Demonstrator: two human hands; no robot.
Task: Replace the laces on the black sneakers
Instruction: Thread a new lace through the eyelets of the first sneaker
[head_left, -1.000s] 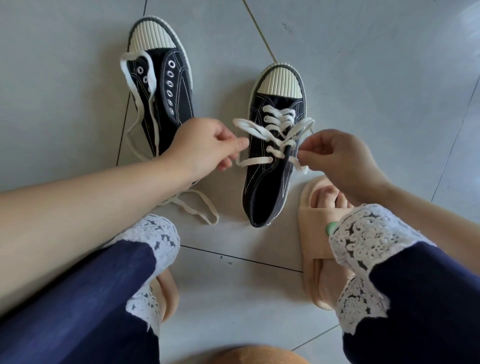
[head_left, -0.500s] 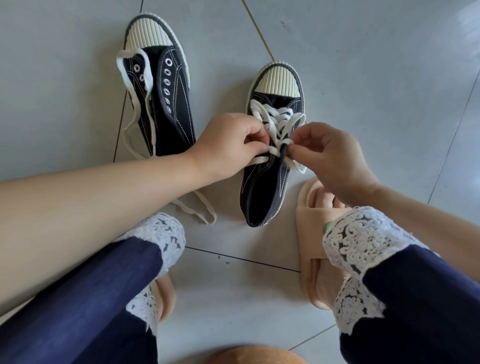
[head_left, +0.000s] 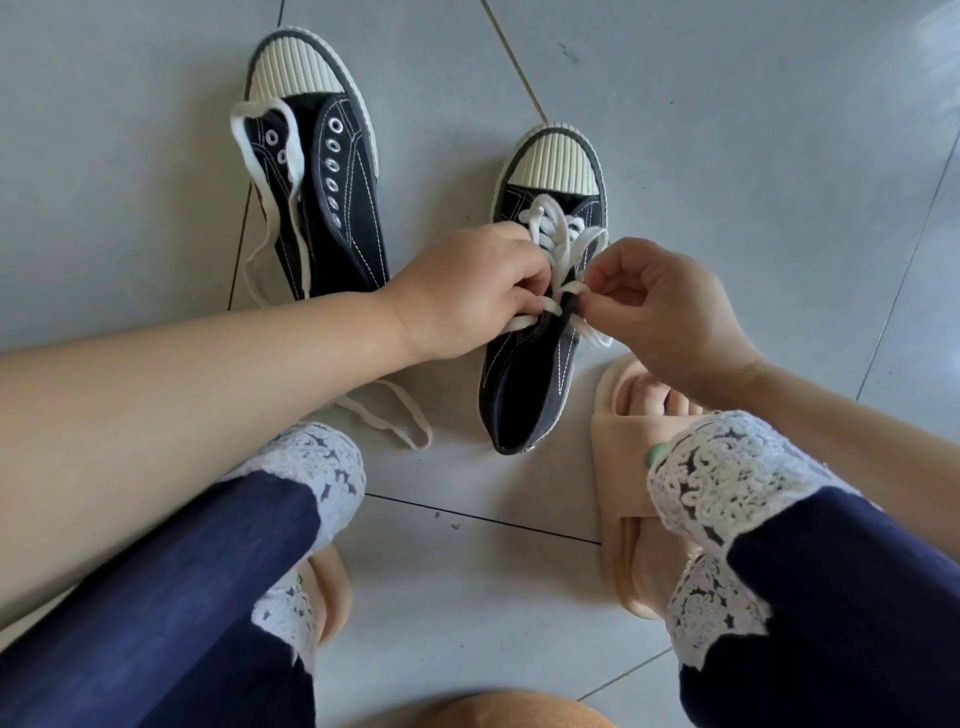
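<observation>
Laced sneaker (head_left: 524, 395) on floor (head_left: 727, 156), beside unlaced sneaker (head_left: 353, 208); left hand (head_left: 478, 291) grip clamped on lace (head_left: 556, 228) near the top eyelets; right hand (head_left: 670, 312) grip clamped on same lace; loose lace (head_left: 257, 108) draped over unlaced sneaker.

The left hand (head_left: 467, 291) and right hand (head_left: 670, 312) hide the laced sneaker's (head_left: 524, 395) upper eyelets and part of its lace (head_left: 550, 223).

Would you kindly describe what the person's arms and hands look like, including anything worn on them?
Both arms are bare for as far as the view shows: no sleeve covers the left forearm or the right forearm. The left hand and the right hand are ungloved, and no ring, watch or bracelet shows on the sides facing the camera.
</observation>
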